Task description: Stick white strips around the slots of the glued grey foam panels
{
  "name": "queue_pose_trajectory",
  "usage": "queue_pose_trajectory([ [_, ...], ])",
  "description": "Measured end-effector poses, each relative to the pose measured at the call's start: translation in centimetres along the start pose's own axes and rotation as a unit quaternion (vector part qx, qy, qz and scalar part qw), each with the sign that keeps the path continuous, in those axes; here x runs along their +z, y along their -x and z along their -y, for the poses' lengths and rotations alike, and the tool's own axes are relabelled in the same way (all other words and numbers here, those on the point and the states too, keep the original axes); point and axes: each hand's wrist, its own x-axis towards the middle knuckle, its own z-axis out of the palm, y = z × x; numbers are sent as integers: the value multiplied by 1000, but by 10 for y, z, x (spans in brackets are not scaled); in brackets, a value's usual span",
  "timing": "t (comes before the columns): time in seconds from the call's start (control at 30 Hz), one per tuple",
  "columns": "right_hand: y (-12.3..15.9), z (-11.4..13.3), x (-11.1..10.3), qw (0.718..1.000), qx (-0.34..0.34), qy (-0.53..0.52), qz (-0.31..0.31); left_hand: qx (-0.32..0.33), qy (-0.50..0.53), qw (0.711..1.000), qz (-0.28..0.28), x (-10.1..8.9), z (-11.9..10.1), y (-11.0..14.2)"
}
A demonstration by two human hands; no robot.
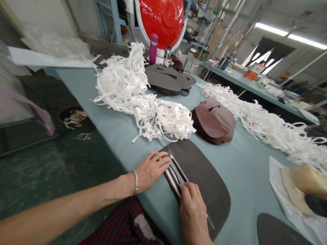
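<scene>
A large dark grey-brown panel [212, 180] with rounded corners lies flat on the table in front of me. Near its close edge is a long slot, lined with white strips [178, 166] and dark reddish-brown edges. My left hand [150, 169] rests flat over the slot's far end, fingers spread and a bracelet on the wrist. At the near end, my right hand [192, 207] has its fingers curled and pressed together against the slot edge. Its own fingers hide what is between them.
White strips [176, 120] lie heaped ahead, with another long heap [270, 129] at right. Stacks of brown pieces [217, 119] and dark pieces [166, 80] sit beyond the panel. A purple bottle [153, 48] stands far back. At right are a yellowish pad [304, 177] and another dark piece [276, 229].
</scene>
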Motion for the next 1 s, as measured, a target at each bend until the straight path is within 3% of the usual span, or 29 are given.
queue_pose_trajectory([
  [0.17, -28, 16, 6, 997, 65, -31, -15, -1, 54, 998, 16, -2, 2, -1],
  [0.3, -47, 36, 15, 999, 38, 34, -16, 10, 51, 999, -13, -3, 0, -2],
  [0.47, -42, 44, 17, 987, -7, 153, -51, 42, 10, 999, -21, -2, -2, 0],
  [0.63, -19, 39, 7, 986, -13, 162, -31, 37, -5, 999, -17, 0, 0, 2],
  [0.87, 49, 21, -8, 988, 20, 151, -28, 34, -2, 999, -2, 0, -2, 3],
  [1.0, 81, 8, -29, 991, -2, 129, -19, 37, -5, 999, 1, 2, -1, 3],
])
